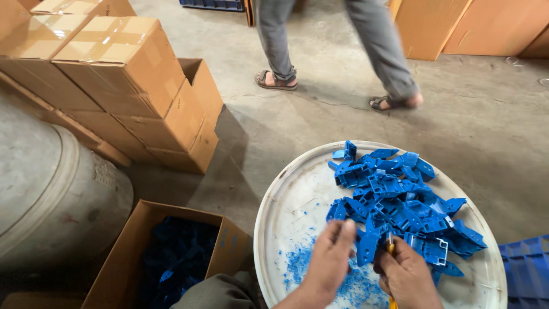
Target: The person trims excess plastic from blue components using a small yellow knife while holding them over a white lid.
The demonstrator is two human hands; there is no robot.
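Note:
A pile of several blue plastic parts [400, 200] lies on a round white tray [286, 200] in front of me. My left hand [329, 260] pinches one blue part [338, 212] at the near edge of the pile. My right hand [406, 277] is closed around a small tool with a yellow handle [392, 250], its tip against another blue part [369, 246]. Blue plastic shavings [300, 263] are scattered on the tray under my hands.
An open cardboard box [131, 252] holding dark blue parts stands at lower left. Stacked sealed cartons [126, 80] and a large grey drum [51, 189] sit left. A person in grey trousers and sandals [343, 51] walks across the concrete floor. A blue crate [526, 269] is at the right.

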